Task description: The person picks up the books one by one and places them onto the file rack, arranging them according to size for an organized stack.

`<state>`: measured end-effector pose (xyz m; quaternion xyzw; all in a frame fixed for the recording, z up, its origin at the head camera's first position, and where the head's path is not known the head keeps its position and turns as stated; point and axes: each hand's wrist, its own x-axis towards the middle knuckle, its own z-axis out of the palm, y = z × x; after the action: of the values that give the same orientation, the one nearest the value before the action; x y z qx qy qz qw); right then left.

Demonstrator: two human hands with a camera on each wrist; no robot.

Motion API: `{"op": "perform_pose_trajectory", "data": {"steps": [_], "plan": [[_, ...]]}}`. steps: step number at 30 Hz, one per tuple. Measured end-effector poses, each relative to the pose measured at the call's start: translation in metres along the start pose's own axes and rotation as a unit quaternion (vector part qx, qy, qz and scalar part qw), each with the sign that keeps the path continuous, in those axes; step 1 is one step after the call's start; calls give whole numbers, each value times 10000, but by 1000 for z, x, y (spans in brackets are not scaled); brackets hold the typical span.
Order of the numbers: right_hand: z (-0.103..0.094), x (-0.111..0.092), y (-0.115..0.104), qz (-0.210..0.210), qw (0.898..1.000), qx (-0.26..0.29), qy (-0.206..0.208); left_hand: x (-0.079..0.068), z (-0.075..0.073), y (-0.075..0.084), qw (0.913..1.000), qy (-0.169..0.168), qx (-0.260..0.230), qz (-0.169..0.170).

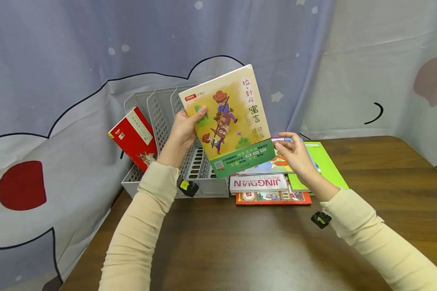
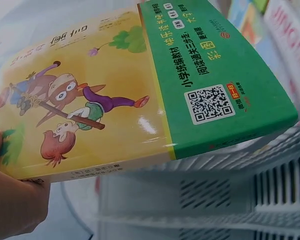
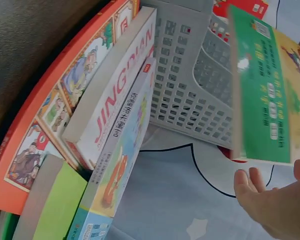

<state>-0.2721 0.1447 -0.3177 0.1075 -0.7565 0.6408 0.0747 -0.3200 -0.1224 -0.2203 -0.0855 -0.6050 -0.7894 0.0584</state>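
My left hand (image 1: 183, 131) grips a yellow and green picture-covered book (image 1: 231, 117) by its left side, thumb on the front cover. The book is raised and tilted in front of a grey file rack (image 1: 211, 188). In the left wrist view, the thumb and part of the hand (image 2: 15, 200) show at the edge of the cover. My right hand (image 1: 295, 155) is near the book's lower right corner. Its fingers look loose and parted, and the right wrist view shows a small gap between the fingertips (image 3: 250, 182) and the book.
A red book (image 1: 134, 137) leans in the rack's left compartment. Right of the rack lies a pile with a white book marked JINGDIAN (image 1: 258, 183), a red-edged book (image 1: 273, 198) and a lime-green book (image 1: 324, 165). Behind the wooden table (image 1: 218, 242) hangs a patterned curtain (image 1: 218, 32).
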Motion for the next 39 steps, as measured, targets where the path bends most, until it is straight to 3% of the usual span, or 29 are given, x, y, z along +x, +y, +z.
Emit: {"op": "perform_pose_trajectory", "data": {"steps": [6, 10, 13, 17, 25, 32, 39], "plan": [[2, -1, 6, 19, 9998, -62, -168, 4, -19, 34, 9965, 326, -430, 636], [3, -2, 9, 31, 9995, -164, -257, 9, -31, 61, 9918, 628, -678, 881], [3, -4, 12, 43, 9994, -277, -204, 12, -42, 83, 9825, 850, -1191, 1150], [3, -5, 13, 92, 9991, -351, -202, 13, -62, 114, 9629, 1143, -1848, 1603], [1, -2, 12, 163, 9990, -372, -203, 6, -93, 162, 9517, 2162, -1356, 1705], [2, -4, 16, 224, 9986, -415, -255, 5, -103, 174, 9303, 2854, -1475, 1771], [2, -4, 16, 254, 9984, -436, -274, 13, -95, 164, 9131, 3323, -1129, 2078]]}}
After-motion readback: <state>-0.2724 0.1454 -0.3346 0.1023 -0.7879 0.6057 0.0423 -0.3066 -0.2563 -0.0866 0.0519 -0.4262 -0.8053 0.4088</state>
